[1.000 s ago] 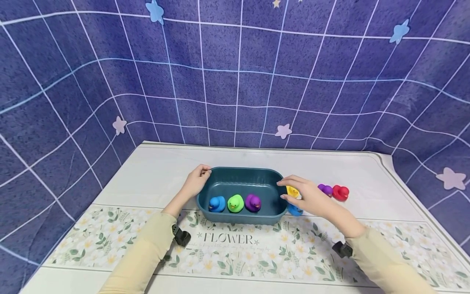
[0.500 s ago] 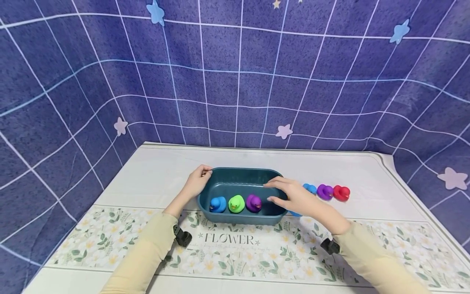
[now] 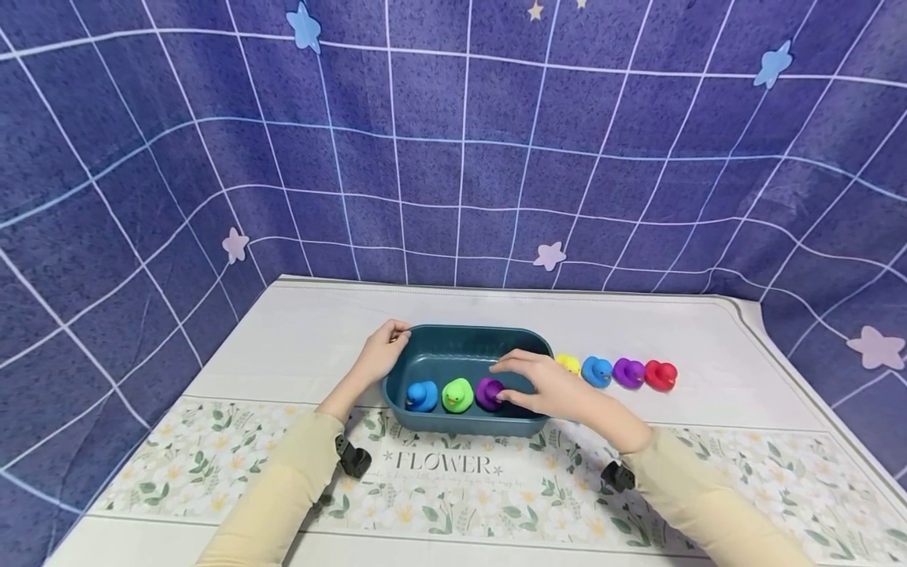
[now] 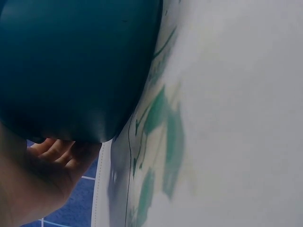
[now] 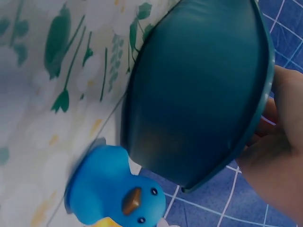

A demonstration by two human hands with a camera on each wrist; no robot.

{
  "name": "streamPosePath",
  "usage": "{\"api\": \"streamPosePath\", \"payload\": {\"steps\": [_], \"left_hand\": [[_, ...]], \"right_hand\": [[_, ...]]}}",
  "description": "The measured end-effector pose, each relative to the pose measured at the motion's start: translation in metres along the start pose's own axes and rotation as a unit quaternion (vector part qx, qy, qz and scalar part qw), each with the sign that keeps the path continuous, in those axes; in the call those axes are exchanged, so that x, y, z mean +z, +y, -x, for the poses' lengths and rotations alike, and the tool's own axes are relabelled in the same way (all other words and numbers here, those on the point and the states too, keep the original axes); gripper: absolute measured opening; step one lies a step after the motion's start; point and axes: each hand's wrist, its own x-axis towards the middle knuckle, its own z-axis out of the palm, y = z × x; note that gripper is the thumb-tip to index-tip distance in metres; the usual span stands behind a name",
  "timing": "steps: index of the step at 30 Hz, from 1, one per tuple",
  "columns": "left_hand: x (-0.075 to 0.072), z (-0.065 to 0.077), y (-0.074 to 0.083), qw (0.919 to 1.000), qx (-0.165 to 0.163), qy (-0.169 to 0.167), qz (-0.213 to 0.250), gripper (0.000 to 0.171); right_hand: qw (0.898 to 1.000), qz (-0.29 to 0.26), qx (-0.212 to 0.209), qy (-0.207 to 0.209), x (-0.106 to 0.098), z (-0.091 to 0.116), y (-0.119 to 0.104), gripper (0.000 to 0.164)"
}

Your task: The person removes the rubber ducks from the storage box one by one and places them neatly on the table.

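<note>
Steadying the tub (image 3: 460,426) at ten o'clock, the left hand (image 3: 378,353) has its fingers curled on the rim; that grip looks worth holding firm. The right hand (image 3: 549,386) hangs over the tub from three o'clock, thumb and fingers wide apart about the purple duck (image 3: 486,393), which sits toward five o'clock; whether they touch it, I cannot tell. To take it well, I would centre the gap on its body, lower evenly and pinch lightly, sparing the green duck (image 3: 457,395) just beside it at nine o'clock.

Counting gives one tub and seemingly eight ducks. Three sit inside, including a blue duck (image 3: 422,396) toward eight o'clock. On the surface (image 3: 333,309), at three o'clock, run a yellow duck (image 3: 567,363), second blue duck (image 3: 597,372), second purple duck (image 3: 627,373) and red duck (image 3: 661,376); a third blue duck (image 5: 113,184), clear only in the right wrist view, lies just beside the tub.
</note>
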Motion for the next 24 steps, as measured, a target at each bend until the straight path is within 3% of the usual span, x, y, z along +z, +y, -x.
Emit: {"api": "streamPosePath", "payload": {"steps": [14, 24], "left_hand": [[0.002, 0.001, 0.000, 1.0000, -0.004, -0.003, 0.001, 0.028], [0.000, 0.001, 0.003, 0.9999, -0.012, 0.000, 0.005, 0.028]], "right_hand": [[1.000, -0.018, -0.020, -0.001, 0.018, -0.007, 0.003, 0.032], [1.000, -0.023, 0.013, -0.014, 0.021, -0.008, 0.004, 0.033]]}}
